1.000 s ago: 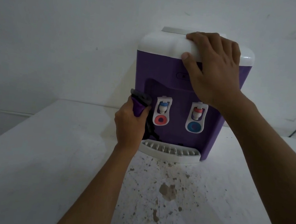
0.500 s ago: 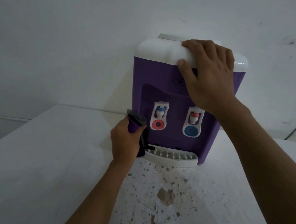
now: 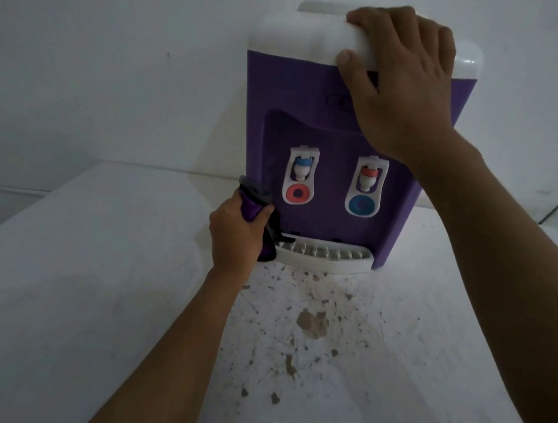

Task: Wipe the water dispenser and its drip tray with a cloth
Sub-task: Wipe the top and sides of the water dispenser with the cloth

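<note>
Purple cloth [image 3: 254, 205] within left fingers [image 3: 265, 215]

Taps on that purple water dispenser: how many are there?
2. The left tap, with a red button, and the right tap, with a blue button, sit side by side above the drip tray. None seems hidden.

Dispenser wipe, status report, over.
Left hand grips cloth at the water dispenser lower left, beside drip tray. Right hand rests on the white top. Nothing blocking.
</note>
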A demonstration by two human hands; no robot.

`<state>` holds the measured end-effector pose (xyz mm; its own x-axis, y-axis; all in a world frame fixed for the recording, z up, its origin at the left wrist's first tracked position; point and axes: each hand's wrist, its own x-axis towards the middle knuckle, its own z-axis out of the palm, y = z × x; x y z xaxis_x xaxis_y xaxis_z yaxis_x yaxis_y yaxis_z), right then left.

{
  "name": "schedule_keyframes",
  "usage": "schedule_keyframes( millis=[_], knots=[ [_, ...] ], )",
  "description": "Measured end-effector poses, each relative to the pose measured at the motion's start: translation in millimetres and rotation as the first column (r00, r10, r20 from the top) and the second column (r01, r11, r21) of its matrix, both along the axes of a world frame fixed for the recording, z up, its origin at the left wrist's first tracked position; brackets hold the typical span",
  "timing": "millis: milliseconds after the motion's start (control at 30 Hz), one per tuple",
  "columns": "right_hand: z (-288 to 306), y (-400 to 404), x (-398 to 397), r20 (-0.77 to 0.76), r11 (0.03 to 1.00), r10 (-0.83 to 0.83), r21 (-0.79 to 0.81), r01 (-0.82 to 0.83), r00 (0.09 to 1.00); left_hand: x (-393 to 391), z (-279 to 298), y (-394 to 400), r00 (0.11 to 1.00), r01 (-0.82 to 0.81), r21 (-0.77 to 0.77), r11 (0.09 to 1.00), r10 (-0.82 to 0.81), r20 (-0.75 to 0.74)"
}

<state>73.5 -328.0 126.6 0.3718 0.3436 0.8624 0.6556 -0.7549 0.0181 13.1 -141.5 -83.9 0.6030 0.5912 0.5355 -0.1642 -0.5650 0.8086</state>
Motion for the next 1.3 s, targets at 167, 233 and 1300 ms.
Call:
schedule_keyframes(
  millis=[167, 233, 1300],
  knots=[
    [-0.6, -0.3, -1.5, -0.012, 1.0, -0.012, 0.006, 0.012, 1.0, -4.2, -2.0, 2.4, 0.998, 0.035, -0.024, 0.999, -0.037, -0.052],
    [-0.6, -0.6, -2.0, -0.015, 1.0, -0.018, -0.003, 0.018, 1.0, -5.2, 3.4, 2.3, 0.999, 0.033, -0.007, 0.999, -0.033, -0.036],
    [-0.7, -1.1, -5.7, -0.025, 0.997, -0.078, -0.029, 0.077, 0.997, 1.7, 37.6, -6.7, 0.981, -0.037, 0.069, 0.997, 0.023, 0.191]
  ],
)
